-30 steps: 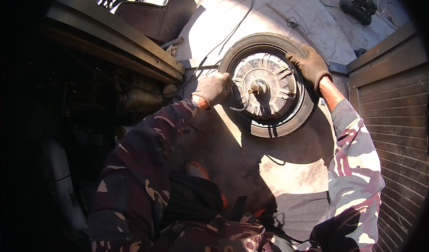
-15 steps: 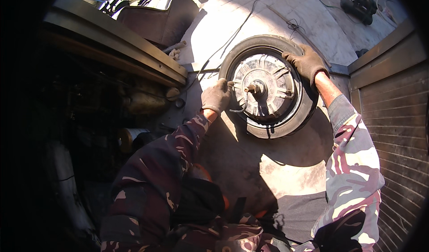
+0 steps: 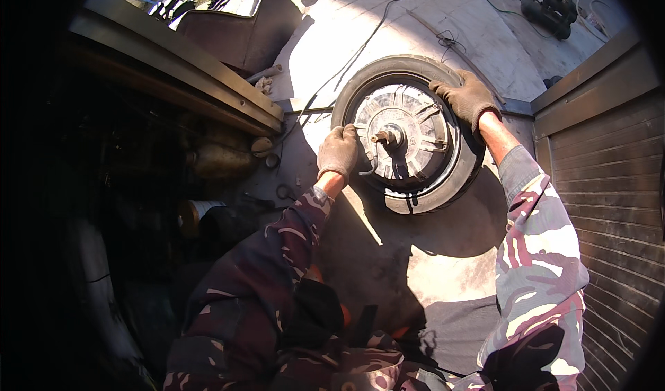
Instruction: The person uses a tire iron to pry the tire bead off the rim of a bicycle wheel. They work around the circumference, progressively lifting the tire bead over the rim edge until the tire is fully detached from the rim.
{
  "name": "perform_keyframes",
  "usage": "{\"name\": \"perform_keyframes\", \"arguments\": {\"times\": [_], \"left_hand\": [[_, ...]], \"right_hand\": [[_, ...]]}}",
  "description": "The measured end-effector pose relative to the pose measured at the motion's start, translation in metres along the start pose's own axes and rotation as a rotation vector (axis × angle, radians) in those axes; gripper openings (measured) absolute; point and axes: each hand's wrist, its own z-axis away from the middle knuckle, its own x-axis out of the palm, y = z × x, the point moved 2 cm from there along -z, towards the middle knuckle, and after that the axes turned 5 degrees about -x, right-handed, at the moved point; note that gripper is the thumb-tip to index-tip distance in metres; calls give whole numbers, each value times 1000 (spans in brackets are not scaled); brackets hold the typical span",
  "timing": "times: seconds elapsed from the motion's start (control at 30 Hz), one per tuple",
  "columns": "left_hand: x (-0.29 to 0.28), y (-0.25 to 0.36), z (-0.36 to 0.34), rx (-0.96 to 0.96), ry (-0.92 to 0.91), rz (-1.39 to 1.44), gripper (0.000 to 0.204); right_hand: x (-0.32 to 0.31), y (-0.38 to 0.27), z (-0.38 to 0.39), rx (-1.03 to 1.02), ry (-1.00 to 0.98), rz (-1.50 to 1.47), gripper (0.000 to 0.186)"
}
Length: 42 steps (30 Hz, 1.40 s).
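Note:
A wheel with a black tyre (image 3: 429,202) and a silver hub motor (image 3: 415,121) lies face up before me, its short axle (image 3: 384,137) sticking up at the centre and a cable curving down from it. My gloved left hand (image 3: 337,152) grips the left side of the tyre and rim, fingers curled. My gloved right hand (image 3: 465,99) holds the upper right of the tyre, its fingers over the tread and sidewall toward the rim.
Metal frames border the spot at left (image 3: 180,65) and right (image 3: 599,148). Beyond lie a pale floor sheet (image 3: 346,24) with cables, a dark portable compressor (image 3: 547,17) and a brown upholstered piece (image 3: 242,31). The shadowed left side holds indistinct items.
My left hand has shifted right and turned more upright on the tyre. My right hand and the wheel have moved slightly left in view, the hand still holding the upper right.

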Motion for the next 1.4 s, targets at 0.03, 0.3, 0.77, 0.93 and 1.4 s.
{"name": "perform_keyframes", "arguments": {"times": [0.03, 0.3, 0.77, 0.93, 1.4], "left_hand": [[-4, 0, -3, -2, -46, -40, 55], [-30, 11, -28, 115, -245, 76, 37], [-54, 66, -74, 778, -144, -361, 30], [-47, 62, -71, 753, -133, -383, 32], [-47, 57, -61, 902, -47, -383, 21]], "right_hand": [[0, -1, 0, -7, 1, 8, 100], [-4, -6, 0, -6, -37, 48, 104], [-3, -5, 4, -29, -36, 12, 98], [-3, -3, 5, -22, -29, 30, 99], [-1, -2, 6, -24, -14, 49, 100]]}}
